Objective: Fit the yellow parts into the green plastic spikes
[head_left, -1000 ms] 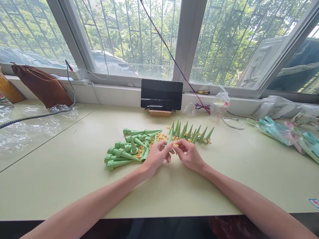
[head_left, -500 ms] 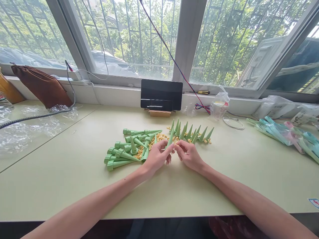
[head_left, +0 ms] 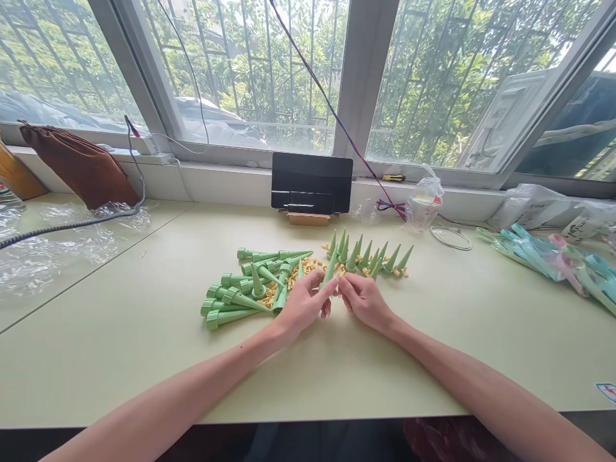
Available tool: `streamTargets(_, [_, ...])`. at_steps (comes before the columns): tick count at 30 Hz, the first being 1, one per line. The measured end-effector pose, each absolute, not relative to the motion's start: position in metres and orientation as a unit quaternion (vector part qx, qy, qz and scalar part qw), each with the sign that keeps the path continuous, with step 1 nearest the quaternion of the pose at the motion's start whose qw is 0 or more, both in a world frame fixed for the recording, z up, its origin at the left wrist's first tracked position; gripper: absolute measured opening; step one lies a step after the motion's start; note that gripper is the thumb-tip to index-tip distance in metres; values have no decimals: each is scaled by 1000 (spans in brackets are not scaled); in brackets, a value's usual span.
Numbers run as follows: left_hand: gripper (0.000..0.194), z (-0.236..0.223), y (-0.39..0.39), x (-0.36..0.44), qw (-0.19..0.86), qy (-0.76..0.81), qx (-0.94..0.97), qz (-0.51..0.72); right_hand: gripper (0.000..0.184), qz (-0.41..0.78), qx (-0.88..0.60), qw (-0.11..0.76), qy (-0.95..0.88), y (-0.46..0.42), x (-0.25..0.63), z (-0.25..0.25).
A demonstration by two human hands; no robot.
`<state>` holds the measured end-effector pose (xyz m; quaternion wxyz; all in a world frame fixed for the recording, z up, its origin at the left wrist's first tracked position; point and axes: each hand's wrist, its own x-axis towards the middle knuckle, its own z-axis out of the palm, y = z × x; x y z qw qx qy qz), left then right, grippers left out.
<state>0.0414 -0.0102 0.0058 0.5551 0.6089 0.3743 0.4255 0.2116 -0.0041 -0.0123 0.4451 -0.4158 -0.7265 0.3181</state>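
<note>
My left hand (head_left: 308, 298) is closed around a green plastic watering spike (head_left: 330, 266), which points upward with a slight lean. Close beside it, my right hand (head_left: 363, 298) pinches at the lower side of that spike; a small yellow valve seems to be between its fingertips, mostly hidden. Left of my hands lies a pile of green spikes (head_left: 233, 316) with ribbed caps. Loose yellow valves (head_left: 312, 264) are heaped behind my left hand. Beyond my right hand, several green spikes (head_left: 392, 258) stand point up in rows, with yellow valves at their bases.
A dark tablet (head_left: 312, 179) leans on a stand at the back of the table (head_left: 308, 385). A bagged cup (head_left: 424, 208) and a coiled white cable (head_left: 450, 238) are right of it. Coloured plastic pieces (head_left: 553, 253) lie far right, a brown pouch (head_left: 79, 167) far left.
My right hand's fingertips have shifted very slightly at the side of the spike. My left hand and the spike have stayed almost still.
</note>
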Motion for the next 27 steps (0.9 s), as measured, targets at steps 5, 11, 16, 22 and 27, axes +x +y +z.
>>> streamTargets(5, [37, 5, -10, 42, 555, 380, 606, 425, 40, 333, -410, 444, -723, -5, 212, -14])
streamTargets(11, [40, 3, -10, 41, 552, 380, 611, 421, 40, 332, -408, 442, -727, -4, 212, -14])
streamTargets(16, [41, 2, -9, 41, 554, 378, 610, 422, 42, 328, -411, 443, -725, -4, 211, -13])
streamTargets(22, [41, 3, -9, 41, 545, 382, 618, 418, 48, 323, -415, 444, -725, -3, 211, -13])
streamTargets(27, [39, 4, -9, 41, 545, 376, 620, 421, 50, 326, -413, 439, -728, -3, 211, -13])
